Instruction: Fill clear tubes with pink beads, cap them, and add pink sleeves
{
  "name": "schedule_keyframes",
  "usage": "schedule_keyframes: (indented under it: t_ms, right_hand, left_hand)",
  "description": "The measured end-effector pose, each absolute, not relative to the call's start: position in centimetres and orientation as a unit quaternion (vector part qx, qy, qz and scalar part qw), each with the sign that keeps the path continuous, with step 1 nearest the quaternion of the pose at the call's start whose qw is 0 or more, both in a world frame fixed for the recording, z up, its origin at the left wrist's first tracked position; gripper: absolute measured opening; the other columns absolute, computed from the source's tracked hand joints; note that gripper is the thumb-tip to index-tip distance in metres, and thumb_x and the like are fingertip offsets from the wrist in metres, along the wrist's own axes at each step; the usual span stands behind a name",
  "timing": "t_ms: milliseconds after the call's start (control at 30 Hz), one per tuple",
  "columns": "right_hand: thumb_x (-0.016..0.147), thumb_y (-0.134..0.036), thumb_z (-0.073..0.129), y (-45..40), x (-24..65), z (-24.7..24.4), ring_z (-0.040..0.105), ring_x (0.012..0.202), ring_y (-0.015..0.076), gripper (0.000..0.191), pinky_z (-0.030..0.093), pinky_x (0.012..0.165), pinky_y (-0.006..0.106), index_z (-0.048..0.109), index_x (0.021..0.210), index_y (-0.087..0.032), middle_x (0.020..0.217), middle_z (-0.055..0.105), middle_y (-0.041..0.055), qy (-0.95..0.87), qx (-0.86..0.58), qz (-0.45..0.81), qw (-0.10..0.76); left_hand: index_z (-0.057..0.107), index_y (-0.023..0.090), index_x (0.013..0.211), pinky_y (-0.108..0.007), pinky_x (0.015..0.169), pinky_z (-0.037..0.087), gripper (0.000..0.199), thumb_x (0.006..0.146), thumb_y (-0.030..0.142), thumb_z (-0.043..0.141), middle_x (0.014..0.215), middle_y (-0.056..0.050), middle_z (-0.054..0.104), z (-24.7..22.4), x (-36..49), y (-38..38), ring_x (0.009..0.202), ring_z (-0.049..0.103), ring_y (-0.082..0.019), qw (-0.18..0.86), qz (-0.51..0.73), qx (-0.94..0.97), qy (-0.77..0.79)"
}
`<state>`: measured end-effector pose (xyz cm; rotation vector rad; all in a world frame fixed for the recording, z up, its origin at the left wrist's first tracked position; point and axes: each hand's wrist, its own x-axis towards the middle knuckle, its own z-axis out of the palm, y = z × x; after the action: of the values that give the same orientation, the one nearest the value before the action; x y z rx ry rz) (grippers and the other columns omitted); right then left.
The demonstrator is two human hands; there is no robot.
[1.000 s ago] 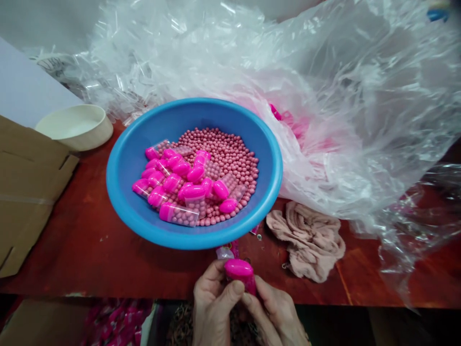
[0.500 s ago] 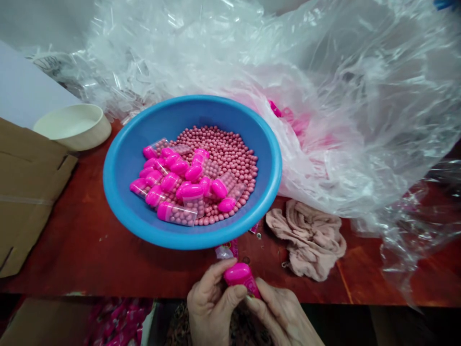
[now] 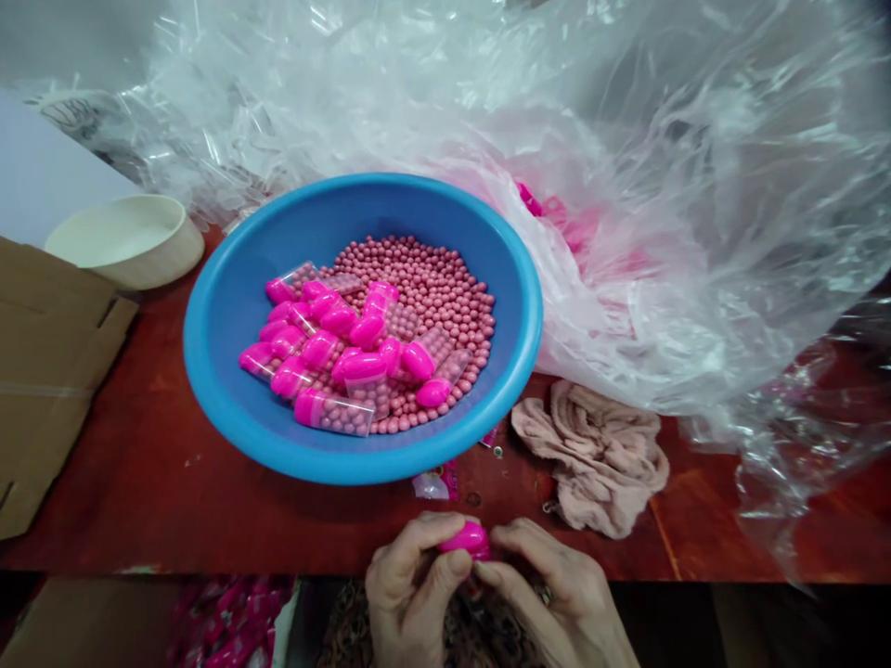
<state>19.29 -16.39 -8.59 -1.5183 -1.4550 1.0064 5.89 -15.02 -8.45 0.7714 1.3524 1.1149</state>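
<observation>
Near the front edge of the table, my left hand (image 3: 416, 584) pinches a pink-capped container (image 3: 468, 540) between thumb and fingers. My right hand (image 3: 549, 584) is closed at the container's other side, its fingertips against the lower part, which is largely hidden. Beyond the hands stands a blue basin (image 3: 362, 467) with small pink balls (image 3: 424, 278) in it. Several clear containers with pink caps (image 3: 334, 411), filled with such balls, lie on the left part of the pile.
A pink-printed wrapper (image 3: 437, 482) lies before the basin, a crumpled beige cloth (image 3: 595, 459) to its right. Clear plastic bags (image 3: 661, 232) cover the back and right. On the left are a cream bowl (image 3: 135, 243) and cardboard box (image 3: 56, 371). Pink packets (image 3: 226, 622) sit below the table edge.
My right hand has shifted its fingers up and around the container, and the container has turned, with less of its wrapped body showing. The view has moved slightly.
</observation>
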Motion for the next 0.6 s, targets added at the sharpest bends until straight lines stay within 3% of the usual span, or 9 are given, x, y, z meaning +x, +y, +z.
schedule_keyframes:
  t_ms: [200, 467, 600]
  right_hand:
    - [0.076, -0.016, 0.067, -16.9, 18.8, -8.4, 0.061, 0.064, 0.0129, 0.014, 0.05, 0.057, 0.019, 0.07, 0.087, -0.025, 0.072, 0.064, -0.0004, -0.476, -0.583, 0.45, 0.48]
    - [0.075, -0.015, 0.067, -17.5, 17.8, -7.5, 0.059, 0.059, 0.0137, 0.013, 0.048, 0.052, 0.02, 0.074, 0.08, -0.025, 0.067, 0.063, 0.0004, -0.425, -0.642, 0.398, 0.5]
    - [0.077, -0.017, 0.065, -17.0, 17.4, -7.2, 0.057, 0.057, 0.0122, 0.009, 0.046, 0.052, 0.019, 0.068, 0.071, -0.021, 0.064, 0.06, -0.0006, -0.418, -0.656, 0.375, 0.505]
  left_hand:
    - [0.077, 0.026, 0.08, -0.026, 0.07, 0.054, 0.014, 0.066, 0.028, 0.076, 0.079, -0.003, 0.077, -8.3, 6.0, -15.2, 0.073, 0.07, -0.022, 0.597, 0.43, 0.329, 0.592]
    - [0.077, 0.023, 0.076, -0.025, 0.071, 0.05, 0.012, 0.068, 0.033, 0.074, 0.074, -0.004, 0.075, -8.6, 6.6, -15.8, 0.072, 0.067, -0.021, 0.579, 0.454, 0.353, 0.578]
    - [0.076, 0.02, 0.075, -0.02, 0.062, 0.047, 0.018, 0.065, 0.036, 0.076, 0.067, -0.003, 0.071, -8.9, 6.9, -16.0, 0.064, 0.062, -0.016, 0.628, 0.435, 0.281, 0.58]
